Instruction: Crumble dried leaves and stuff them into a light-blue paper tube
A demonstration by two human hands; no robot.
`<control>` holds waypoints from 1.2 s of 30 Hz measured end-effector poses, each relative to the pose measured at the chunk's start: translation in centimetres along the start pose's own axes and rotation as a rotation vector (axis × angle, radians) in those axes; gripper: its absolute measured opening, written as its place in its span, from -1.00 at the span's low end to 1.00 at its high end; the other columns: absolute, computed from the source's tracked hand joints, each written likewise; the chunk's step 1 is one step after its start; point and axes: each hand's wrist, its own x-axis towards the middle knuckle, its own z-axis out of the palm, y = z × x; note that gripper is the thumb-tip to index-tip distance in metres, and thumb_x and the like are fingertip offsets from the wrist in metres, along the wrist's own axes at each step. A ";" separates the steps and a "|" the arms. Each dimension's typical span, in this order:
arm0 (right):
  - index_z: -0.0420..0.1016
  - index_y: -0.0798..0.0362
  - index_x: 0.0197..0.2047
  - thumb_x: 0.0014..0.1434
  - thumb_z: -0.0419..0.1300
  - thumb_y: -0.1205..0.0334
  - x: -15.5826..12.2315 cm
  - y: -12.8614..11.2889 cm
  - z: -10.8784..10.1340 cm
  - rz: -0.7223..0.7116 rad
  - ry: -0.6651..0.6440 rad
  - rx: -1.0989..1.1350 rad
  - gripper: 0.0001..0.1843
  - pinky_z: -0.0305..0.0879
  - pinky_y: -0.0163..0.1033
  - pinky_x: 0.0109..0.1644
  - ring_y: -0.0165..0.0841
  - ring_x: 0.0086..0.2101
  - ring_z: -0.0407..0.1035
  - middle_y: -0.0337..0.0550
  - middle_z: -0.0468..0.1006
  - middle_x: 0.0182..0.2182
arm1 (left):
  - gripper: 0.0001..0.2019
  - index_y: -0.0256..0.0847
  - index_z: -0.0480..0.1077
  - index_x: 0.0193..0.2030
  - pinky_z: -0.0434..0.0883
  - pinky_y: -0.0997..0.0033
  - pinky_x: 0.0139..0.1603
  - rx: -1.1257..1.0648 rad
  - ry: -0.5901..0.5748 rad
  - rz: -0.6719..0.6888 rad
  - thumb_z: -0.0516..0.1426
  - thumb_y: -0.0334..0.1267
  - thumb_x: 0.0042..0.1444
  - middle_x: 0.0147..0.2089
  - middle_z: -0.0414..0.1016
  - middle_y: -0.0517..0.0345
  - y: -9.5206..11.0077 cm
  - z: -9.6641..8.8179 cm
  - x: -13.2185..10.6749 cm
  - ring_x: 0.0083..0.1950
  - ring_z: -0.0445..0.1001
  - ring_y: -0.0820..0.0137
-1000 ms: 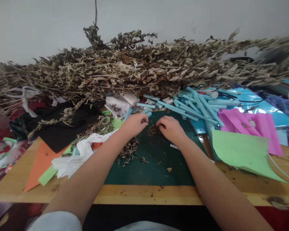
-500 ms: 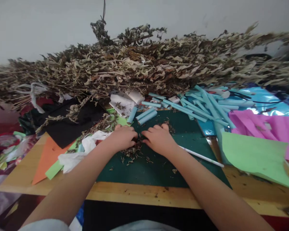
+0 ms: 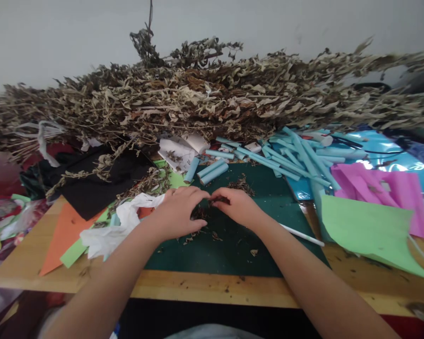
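My left hand (image 3: 179, 212) arches over a small heap of crumbled dried leaves (image 3: 200, 213) on a dark green mat (image 3: 226, 256). Its thumb and fingers are apart, and the fingertips nearly meet my right hand (image 3: 236, 205). The right fingers are pinched together, with dark bits of dried leaf showing at their tips. Just beyond that hand lies a second small pile of leaf crumbs (image 3: 243, 184). Short pale-blue paper tubes (image 3: 214, 173) rest at the mat's far edge. A thin white stick (image 3: 302, 234) lies partly behind my right forearm.
Bundles of dried leafy stalks (image 3: 205, 101) stretch along the wall. Many long blue tubes (image 3: 297, 157) are heaped at the right, near pink paper (image 3: 406, 197) and a green sheet (image 3: 365, 226). Crumpled white tissue (image 3: 123, 221), orange paper (image 3: 69, 235) and black sheeting (image 3: 88, 197) lie left.
My left hand has opened its thumb away from its fingers. The right hand has shifted slightly toward it and closed into a pinch. The view has moved a little.
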 end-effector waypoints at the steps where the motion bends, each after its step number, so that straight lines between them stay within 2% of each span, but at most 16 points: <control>1: 0.39 0.04 -0.33 -0.05 0.09 0.36 0.0 0.0 -0.1 0.032 0.008 0.127 -0.85 0.20 -0.28 -0.28 -0.42 -0.37 0.33 -0.23 0.49 -0.39 | -0.51 -0.06 0.17 0.00 0.07 0.08 0.00 -0.105 0.040 -0.015 0.12 -0.12 -0.13 0.02 0.25 0.05 0.4 0.2 0.1 0.04 0.17 0.13; 5: 0.36 0.05 -0.39 -0.11 0.14 0.31 -0.1 0.1 -0.1 0.105 0.023 0.536 -0.87 0.25 -0.29 -0.30 -0.44 -0.40 0.34 -0.27 0.46 -0.45 | -0.44 -0.11 0.19 0.02 0.24 0.28 -0.14 -0.582 0.232 -0.174 0.17 -0.10 -0.18 -0.08 0.30 0.03 1.8 2.0 0.8 -0.14 0.31 0.26; 8: 0.35 0.05 -0.40 -0.09 0.13 0.29 -0.3 -0.1 -0.1 0.054 0.038 0.600 -0.90 0.25 -0.27 -0.32 -0.43 -0.42 0.35 -0.27 0.46 -0.47 | -0.51 -0.14 0.26 -0.06 0.29 0.47 -0.34 -1.091 0.334 -0.226 0.20 -0.16 -0.20 -0.28 0.36 0.14 3.0 3.7 1.4 -0.36 0.34 0.43; 11: 0.40 0.04 -0.35 -0.01 0.07 0.32 -0.7 -1.1 -0.2 -0.151 0.061 0.258 -0.88 0.20 -0.18 -0.23 -0.37 -0.34 0.34 -0.21 0.49 -0.37 | -0.70 -0.18 0.32 -0.24 0.22 0.58 -0.62 -1.736 0.340 -0.365 0.08 -0.05 -0.06 -0.56 0.27 0.28 4.6 4.7 1.8 -0.62 0.23 0.55; 13: 0.42 0.00 -0.26 0.03 0.04 0.33 -1.1 -1.9 -0.4 -0.315 0.029 -0.042 -0.80 0.14 -0.13 -0.16 -0.32 -0.24 0.30 -0.19 0.48 -0.23 | -0.71 -0.22 0.30 -0.40 0.20 0.62 -0.68 -2.114 0.360 -0.522 -0.05 -0.03 0.04 -0.62 0.22 0.29 5.4 4.8 2.1 -0.67 0.21 0.58; 14: 0.40 -0.02 -0.20 0.05 0.02 0.32 -1.3 -2.2 -0.5 -0.381 0.011 -0.139 -0.76 0.12 -0.12 -0.15 -0.30 -0.21 0.28 -0.19 0.46 -0.18 | -0.70 -0.25 0.27 -0.47 0.22 0.63 -0.67 -2.249 0.395 -0.587 -0.07 -0.06 0.07 -0.62 0.23 0.28 5.5 4.7 2.1 -0.66 0.23 0.59; 16: 0.32 -0.01 -0.08 0.09 -0.03 0.31 -1.7 -2.7 -0.9 -0.445 0.035 -0.195 -0.69 0.12 -0.14 -0.13 -0.31 -0.16 0.25 -0.17 0.42 -0.13 | -0.70 -0.28 0.23 -0.54 0.25 0.66 -0.65 -2.416 0.462 -0.641 -0.09 -0.16 0.11 -0.63 0.22 0.28 5.4 4.3 1.9 -0.65 0.25 0.62; 19: 0.26 0.08 -0.04 0.13 -0.09 0.28 -1.9 -2.6 -1.4 -0.366 0.130 -0.192 -0.67 0.16 -0.21 -0.12 -0.35 -0.15 0.25 -0.10 0.40 -0.13 | -0.70 -0.30 0.21 -0.55 0.22 0.70 -0.68 -2.536 0.521 -0.592 -0.12 -0.23 0.14 -0.68 0.13 0.31 4.1 3.2 0.6 -0.68 0.20 0.64; 21: 0.30 0.04 -0.08 0.12 -0.07 0.20 -1.9 -2.3 -1.3 -0.259 0.055 -0.314 -0.69 0.17 -0.16 -0.13 -0.30 -0.17 0.27 -0.11 0.41 -0.16 | -0.69 -0.31 0.22 -0.53 0.25 0.71 -0.67 -2.577 0.597 -0.549 -0.15 -0.25 0.16 -0.64 0.18 0.28 3.0 2.5 -0.6 -0.64 0.23 0.64; 23: 0.28 -0.03 -0.04 0.06 0.02 0.08 -1.9 -2.0 -0.7 -0.193 -0.109 -0.489 -0.62 0.17 -0.07 -0.16 -0.21 -0.18 0.27 -0.11 0.41 -0.16 | -0.69 -0.31 0.23 -0.51 0.29 0.70 -0.65 -2.577 0.702 -0.538 -0.17 -0.25 0.17 -0.57 0.24 0.22 2.0 1.9 -2.0 -0.59 0.28 0.63; 25: 0.15 -0.06 0.08 -0.08 0.12 -0.07 -1.8 -1.8 0.3 -0.194 -0.233 -0.630 -0.35 0.15 0.01 -0.17 -0.09 -0.13 0.22 -0.03 0.34 -0.06 | -0.69 -0.31 0.24 -0.49 0.31 0.68 -0.63 -2.545 0.790 -0.528 -0.18 -0.26 0.16 -0.53 0.26 0.19 1.4 1.5 -3.3 -0.55 0.31 0.61; 27: 0.02 -0.03 0.16 -0.27 0.17 -0.22 -1.7 -1.6 1.4 -0.235 -0.299 -0.721 -0.06 0.09 0.10 -0.14 0.04 -0.06 0.13 0.10 0.17 0.07 | -0.71 -0.31 0.24 -0.49 0.33 0.66 -0.61 -2.510 0.851 -0.509 -0.16 -0.27 0.15 -0.51 0.25 0.19 1.1 1.3 -4.4 -0.52 0.32 0.59; 29: 0.00 0.03 0.17 -0.38 0.16 -0.31 -1.5 -1.4 2.2 -0.309 -0.337 -0.773 0.08 0.01 0.15 -0.09 0.11 -0.02 0.05 0.17 0.05 0.12 | -0.76 -0.30 0.25 -0.48 0.33 0.64 -0.59 -2.488 0.883 -0.481 -0.12 -0.28 0.12 -0.50 0.25 0.19 0.9 1.4 -5.3 -0.50 0.32 0.57; 31: 0.05 0.07 0.15 -0.32 0.13 -0.31 -1.3 -1.3 2.6 -0.374 -0.348 -0.798 0.01 0.03 0.10 -0.09 0.05 -0.05 0.09 0.16 0.14 0.06 | -0.80 -0.29 0.25 -0.46 0.33 0.64 -0.58 -2.490 0.878 -0.458 -0.10 -0.30 0.09 -0.50 0.25 0.20 0.6 1.6 -6.0 -0.50 0.31 0.58; 33: 0.15 0.07 0.09 -0.17 0.11 -0.22 -1.0 -1.1 2.5 -0.407 -0.343 -0.818 -0.19 0.11 -0.01 -0.15 -0.06 -0.12 0.18 0.09 0.28 -0.06 | -0.82 -0.29 0.24 -0.47 0.31 0.66 -0.59 -2.499 0.864 -0.451 -0.09 -0.31 0.08 -0.51 0.23 0.21 0.3 2.0 -6.5 -0.51 0.30 0.59; 36: 0.27 0.02 -0.04 0.02 0.08 0.04 -0.7 -0.9 2.0 -0.430 -0.382 -0.826 -0.56 0.16 -0.16 -0.24 -0.20 -0.23 0.26 -0.02 0.34 -0.20 | -0.84 -0.28 0.22 -0.49 0.30 0.69 -0.60 -2.506 0.868 -0.462 -0.07 -0.34 0.06 -0.54 0.21 0.23 -0.2 2.5 -7.1 -0.54 0.28 0.61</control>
